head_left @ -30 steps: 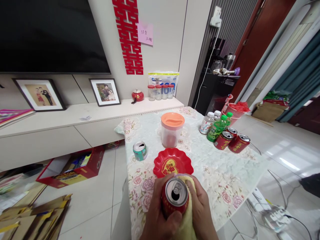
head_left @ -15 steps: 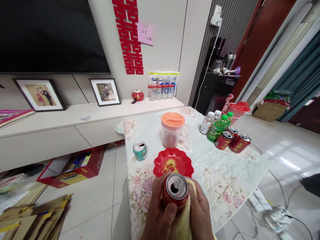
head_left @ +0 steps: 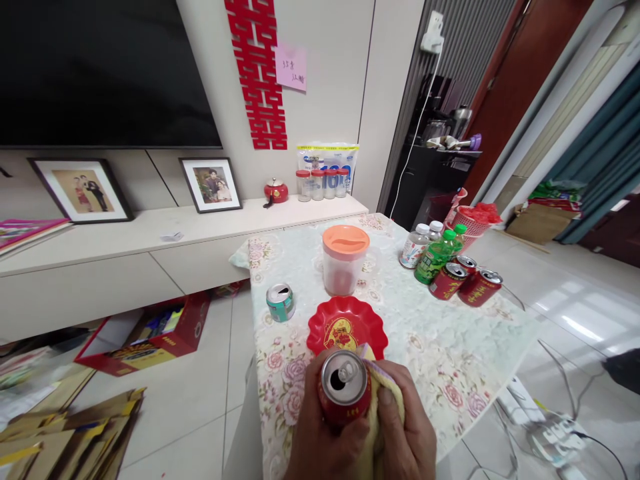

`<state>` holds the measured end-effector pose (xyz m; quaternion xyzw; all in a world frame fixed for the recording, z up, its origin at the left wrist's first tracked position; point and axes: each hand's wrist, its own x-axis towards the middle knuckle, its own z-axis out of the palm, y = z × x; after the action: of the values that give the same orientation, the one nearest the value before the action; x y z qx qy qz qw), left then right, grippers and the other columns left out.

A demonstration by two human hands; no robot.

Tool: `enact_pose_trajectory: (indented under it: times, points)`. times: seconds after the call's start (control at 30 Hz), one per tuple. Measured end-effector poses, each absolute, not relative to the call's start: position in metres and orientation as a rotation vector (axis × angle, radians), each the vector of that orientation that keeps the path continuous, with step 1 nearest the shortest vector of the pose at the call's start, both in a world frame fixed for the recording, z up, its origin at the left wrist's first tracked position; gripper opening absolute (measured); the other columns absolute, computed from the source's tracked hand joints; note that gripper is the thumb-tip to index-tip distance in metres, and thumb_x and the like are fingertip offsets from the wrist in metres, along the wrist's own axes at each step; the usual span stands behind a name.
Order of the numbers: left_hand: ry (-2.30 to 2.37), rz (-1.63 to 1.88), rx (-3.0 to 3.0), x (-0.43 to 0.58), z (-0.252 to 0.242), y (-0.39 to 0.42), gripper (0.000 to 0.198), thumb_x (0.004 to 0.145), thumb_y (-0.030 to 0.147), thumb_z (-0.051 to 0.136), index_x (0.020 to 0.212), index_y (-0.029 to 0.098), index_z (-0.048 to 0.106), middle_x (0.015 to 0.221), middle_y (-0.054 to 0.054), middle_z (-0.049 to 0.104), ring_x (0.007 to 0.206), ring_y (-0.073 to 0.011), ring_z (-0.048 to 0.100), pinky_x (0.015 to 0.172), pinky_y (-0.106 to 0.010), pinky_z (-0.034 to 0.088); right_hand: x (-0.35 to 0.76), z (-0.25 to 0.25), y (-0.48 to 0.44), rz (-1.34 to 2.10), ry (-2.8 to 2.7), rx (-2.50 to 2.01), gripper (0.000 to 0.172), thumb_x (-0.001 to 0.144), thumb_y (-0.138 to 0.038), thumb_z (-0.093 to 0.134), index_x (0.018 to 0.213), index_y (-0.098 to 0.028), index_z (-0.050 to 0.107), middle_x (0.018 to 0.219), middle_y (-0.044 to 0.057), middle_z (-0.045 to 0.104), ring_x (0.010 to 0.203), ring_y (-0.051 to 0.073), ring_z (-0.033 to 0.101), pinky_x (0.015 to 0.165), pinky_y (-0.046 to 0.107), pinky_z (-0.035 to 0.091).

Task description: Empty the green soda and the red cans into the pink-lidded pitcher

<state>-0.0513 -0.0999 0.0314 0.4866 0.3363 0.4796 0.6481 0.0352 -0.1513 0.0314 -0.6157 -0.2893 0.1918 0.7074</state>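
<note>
An opened red drink can (head_left: 344, 390) stands nearly upright near the front edge of the table, its silver top facing me. Wrapped round its left side is my left hand (head_left: 313, 427), closed. My right hand (head_left: 407, 423) grips a pale yellow cloth (head_left: 373, 407) pressed against the can's right side. Just beyond the hands lies a red scalloped plate (head_left: 370, 320) with a gold print. Behind it stands a clear container with an orange lid (head_left: 345, 260). To the left sits a teal can (head_left: 281, 303), also opened.
On the table's right side stand red cans (head_left: 479, 288), green-capped bottles (head_left: 434, 261) and white-capped bottles (head_left: 414, 247). A floral cloth covers the table (head_left: 450, 360). A low cabinet (head_left: 150, 233) runs behind. Power strips (head_left: 555, 437) and cables lie on the floor at right.
The red can has shifted slightly left and down. My right hand has moved a little to the right with the yellow cloth, and more of the cloth's edge shows.
</note>
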Motion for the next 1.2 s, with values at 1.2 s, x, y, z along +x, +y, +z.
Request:
enact_pose_trajectory:
  times: [1.2]
  points:
    - [0.753,1.122,1.168,-0.061,0.024,-0.092,0.063,0.077,0.043,0.088,0.133,0.025,0.065,0.129,-0.010,0.076,0.115,-0.0326,0.076,0.100,-0.043,0.065,0.039,0.027,-0.151,0.464,-0.648,-1.377,0.031,0.108,-0.054,0.058,0.110,-0.030,0.078,0.112,0.004,0.072,0.101,0.019,0.067,0.091,0.029,0.053]
